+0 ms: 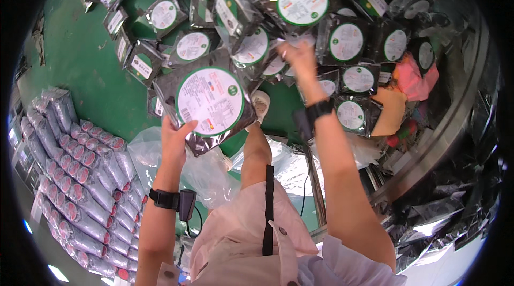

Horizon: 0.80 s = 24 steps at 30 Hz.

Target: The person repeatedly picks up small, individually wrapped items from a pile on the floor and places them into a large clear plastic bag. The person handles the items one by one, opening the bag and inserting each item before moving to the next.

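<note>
My left hand (174, 139) grips the lower left corner of a flat, dark package in clear film (209, 101), thumb on top. The package carries a large round white label with a green rim, and its face is turned up. My right hand (299, 55) is motion-blurred at the lower edge of another dark package (303, 1) with the same kind of round label. Blur hides whether its fingers hold that film or only touch it. Around both hands lies a heap of similar packages (346, 41), some showing round labels, others a narrow white strip.
The green floor (76, 57) carries scattered packages on the left. Silvery cylindrical packs with red ends (80, 173) are stacked lower left. Clear plastic sheeting (209, 173) lies by my legs. At right are pink material (417, 77), brown cardboard (387, 111) and a curved metal rim (441, 137).
</note>
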Motion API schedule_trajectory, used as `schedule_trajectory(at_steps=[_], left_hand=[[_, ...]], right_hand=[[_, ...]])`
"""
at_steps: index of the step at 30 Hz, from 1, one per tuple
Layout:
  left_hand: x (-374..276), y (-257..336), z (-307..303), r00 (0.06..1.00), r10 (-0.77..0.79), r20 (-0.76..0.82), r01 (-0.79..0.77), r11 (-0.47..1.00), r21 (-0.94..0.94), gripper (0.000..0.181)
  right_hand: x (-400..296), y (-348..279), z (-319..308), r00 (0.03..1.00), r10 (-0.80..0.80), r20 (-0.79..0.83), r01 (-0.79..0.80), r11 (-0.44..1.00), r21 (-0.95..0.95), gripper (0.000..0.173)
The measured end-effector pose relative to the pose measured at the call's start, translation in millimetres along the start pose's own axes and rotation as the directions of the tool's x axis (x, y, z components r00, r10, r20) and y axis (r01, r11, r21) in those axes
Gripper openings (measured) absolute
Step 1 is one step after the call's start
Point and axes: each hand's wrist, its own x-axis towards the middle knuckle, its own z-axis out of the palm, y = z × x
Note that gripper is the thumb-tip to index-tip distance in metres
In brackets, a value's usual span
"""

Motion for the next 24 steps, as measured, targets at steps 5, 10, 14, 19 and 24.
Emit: schedule_trajectory(at_steps=[5, 10, 14, 19, 24], left_hand=[[-21.1, -2.2, -34.4, 0.994, -0.072, -0.082, 0.065, 0.994, -0.093, 0.048], [-35.3, -7.1, -51.9, 0.988, -0.095, -0.123, 0.085, 0.993, -0.083, 0.054], [-34.4, -15.0, -60.0, 0.991, -0.079, -0.107, 0.078, 0.997, -0.02, 0.055], [-32.5, -23.1, -60.7, 0.997, -0.076, 0.001, 0.076, 0.996, 0.037, 0.051], [-44.7, -30.2, -66.8, 0.997, 0.073, 0.039, -0.073, 0.997, 0.012, 0.084]], right_hand=[[104.3, 21.7, -35.7, 0.963, 0.249, -0.106, -0.132, 0.773, 0.621, 0.043], [116.5, 5.8, -26.3, 0.992, 0.129, 0.012, -0.102, 0.723, 0.683, 0.042], [114.6, -12.0, -19.6, 0.987, 0.135, 0.085, -0.156, 0.714, 0.683, 0.026], [104.2, -46.7, -7.7, 0.965, -0.012, 0.263, -0.195, 0.637, 0.745, 0.015], [-46.9, -48.3, 6.6, 0.987, 0.053, 0.151, -0.138, 0.755, 0.641, 0.032]])
